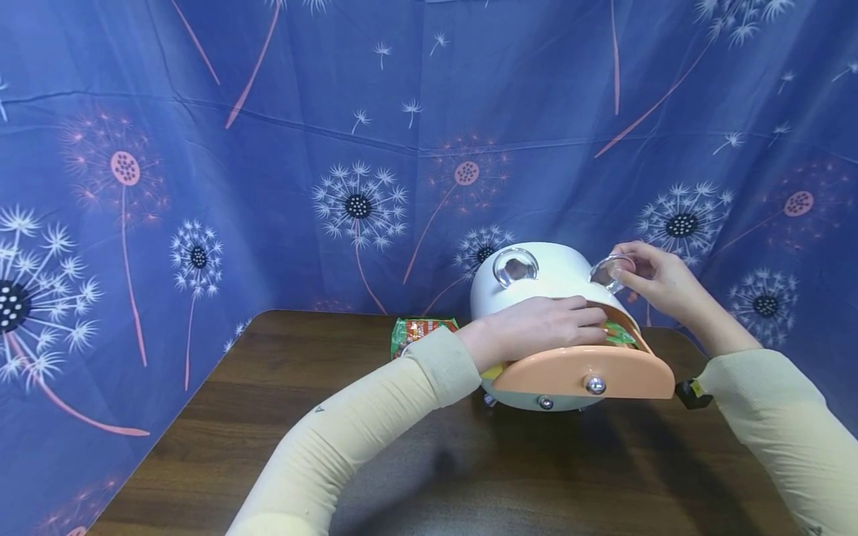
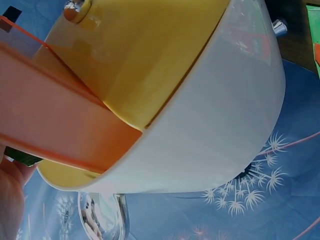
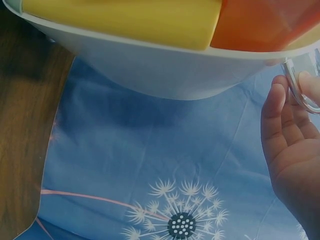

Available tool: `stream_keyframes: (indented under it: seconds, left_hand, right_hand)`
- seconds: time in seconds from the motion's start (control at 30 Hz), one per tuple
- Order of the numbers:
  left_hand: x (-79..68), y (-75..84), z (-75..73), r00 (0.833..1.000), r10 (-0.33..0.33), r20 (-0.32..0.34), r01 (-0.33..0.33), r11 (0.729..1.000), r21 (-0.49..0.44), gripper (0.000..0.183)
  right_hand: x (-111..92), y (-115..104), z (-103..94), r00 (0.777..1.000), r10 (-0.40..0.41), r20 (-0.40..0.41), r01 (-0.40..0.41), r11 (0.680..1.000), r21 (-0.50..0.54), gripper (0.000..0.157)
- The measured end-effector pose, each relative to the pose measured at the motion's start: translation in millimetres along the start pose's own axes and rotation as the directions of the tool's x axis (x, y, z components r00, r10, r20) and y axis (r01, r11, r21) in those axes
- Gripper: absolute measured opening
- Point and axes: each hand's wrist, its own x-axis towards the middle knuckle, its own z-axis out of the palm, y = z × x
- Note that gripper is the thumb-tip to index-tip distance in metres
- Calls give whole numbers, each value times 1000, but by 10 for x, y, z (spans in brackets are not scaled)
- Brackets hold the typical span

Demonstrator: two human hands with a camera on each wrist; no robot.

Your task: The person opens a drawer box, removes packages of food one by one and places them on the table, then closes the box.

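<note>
A white rounded drawer box point(image 1: 563, 260) has two chrome rings on top, and its orange drawer point(image 1: 550, 372) is pulled out. My left hand point(image 1: 536, 327) reaches over that drawer, fingers down inside it and their tips hidden. A green packet point(image 1: 620, 333) shows beside those fingers; in the left wrist view, the fingers point(image 2: 17, 172) meet the dark green packet edge point(image 2: 22, 156) above the drawer rim. My right hand point(image 1: 660, 279) pinches the right chrome ring point(image 1: 611, 272) between thumb and fingers. The right wrist view also shows this grip on the ring point(image 3: 296, 92).
A red and green snack packet point(image 1: 418, 331) lies on the brown wooden table point(image 1: 268, 402), left of the box. The left chrome ring point(image 1: 515, 266) stands untouched. Below the orange drawer is a pale green front point(image 1: 523, 398) with a chrome knob. A blue dandelion-patterned cloth point(image 1: 268, 186) hangs behind.
</note>
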Motion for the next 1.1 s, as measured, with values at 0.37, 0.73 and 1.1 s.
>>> stream_keyframes:
  seconds: [0.37, 0.73, 1.1]
  left_hand:
    - [-31, -17, -46, 998, -58, 2, 58, 997, -60, 34]
    - [-95, -51, -148, 996, -82, -41, 75, 987, -138, 35]
    - [-116, -56, -287, 996, -79, -49, 73, 990, -117, 43]
  right_hand:
    - [16, -6, 12, 1000, -1, -4, 1, 1000, 8, 34]
    - [34, 2, 11, 1000, -17, -7, 17, 1000, 13, 32]
    - [42, 1, -11, 1000, 8, 17, -8, 1000, -10, 38]
